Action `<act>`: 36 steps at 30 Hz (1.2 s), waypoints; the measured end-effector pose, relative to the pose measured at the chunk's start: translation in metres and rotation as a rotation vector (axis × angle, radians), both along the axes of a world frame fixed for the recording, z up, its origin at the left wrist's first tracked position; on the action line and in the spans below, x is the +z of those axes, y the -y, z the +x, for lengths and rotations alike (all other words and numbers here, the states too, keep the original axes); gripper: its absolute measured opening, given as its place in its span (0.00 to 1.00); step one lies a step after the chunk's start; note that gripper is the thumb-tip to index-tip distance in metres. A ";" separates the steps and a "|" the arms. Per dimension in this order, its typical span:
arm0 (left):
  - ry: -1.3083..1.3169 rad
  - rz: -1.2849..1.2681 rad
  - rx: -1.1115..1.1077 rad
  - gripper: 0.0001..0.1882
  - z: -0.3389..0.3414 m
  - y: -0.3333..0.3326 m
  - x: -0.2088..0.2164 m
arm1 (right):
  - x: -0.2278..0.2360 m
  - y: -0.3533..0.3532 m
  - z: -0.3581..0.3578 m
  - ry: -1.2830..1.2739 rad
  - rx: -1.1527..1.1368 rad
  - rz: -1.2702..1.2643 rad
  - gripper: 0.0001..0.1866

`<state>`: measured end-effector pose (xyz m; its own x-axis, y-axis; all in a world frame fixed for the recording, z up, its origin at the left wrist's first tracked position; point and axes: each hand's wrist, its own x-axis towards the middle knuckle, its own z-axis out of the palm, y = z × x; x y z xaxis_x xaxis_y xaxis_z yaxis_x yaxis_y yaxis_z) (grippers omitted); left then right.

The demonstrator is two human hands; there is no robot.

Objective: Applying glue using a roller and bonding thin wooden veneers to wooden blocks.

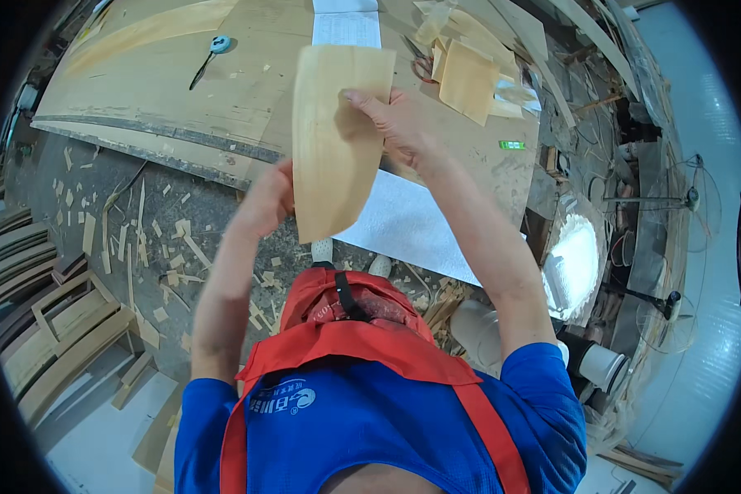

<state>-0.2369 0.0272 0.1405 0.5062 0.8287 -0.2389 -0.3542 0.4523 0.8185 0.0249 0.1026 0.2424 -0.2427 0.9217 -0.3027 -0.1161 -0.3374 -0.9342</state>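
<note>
A pale sheet of wood veneer [325, 140] with one rounded end hangs upright in front of me, over the edge of the worktable. My left hand [267, 202] grips its left edge low down; those fingers are mostly behind the sheet. Higher up, my right hand [393, 125] pinches the right edge, the thumb flat on the face and the fingers behind. Beyond the sheet lies a white paper [346, 29] with faint printing. Below it and to the right, a large white sheet [416, 222] hangs at the table's edge.
On the worktable [140, 90] lie a blue tape measure [221, 44], scissors [421, 66], several veneer pieces [468, 81] and a small green level [511, 145]. Wood scraps [191, 239] litter the floor. Curved wooden frames [66, 346] are stacked at left; a fan [690, 198] stands at right.
</note>
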 end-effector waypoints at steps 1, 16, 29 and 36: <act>-0.082 -0.069 0.045 0.20 0.006 0.017 -0.019 | -0.019 0.001 -0.001 -0.055 -0.066 -0.048 0.18; -0.441 -0.306 0.070 0.12 0.019 0.107 -0.072 | -0.141 0.031 0.042 0.132 -0.144 -0.202 0.20; -0.517 -0.239 0.078 0.14 0.035 0.126 -0.091 | -0.177 0.035 0.058 0.831 -0.044 0.062 0.24; -0.488 -0.322 0.055 0.14 0.043 0.125 -0.079 | -0.195 0.035 0.068 0.903 -0.035 0.114 0.23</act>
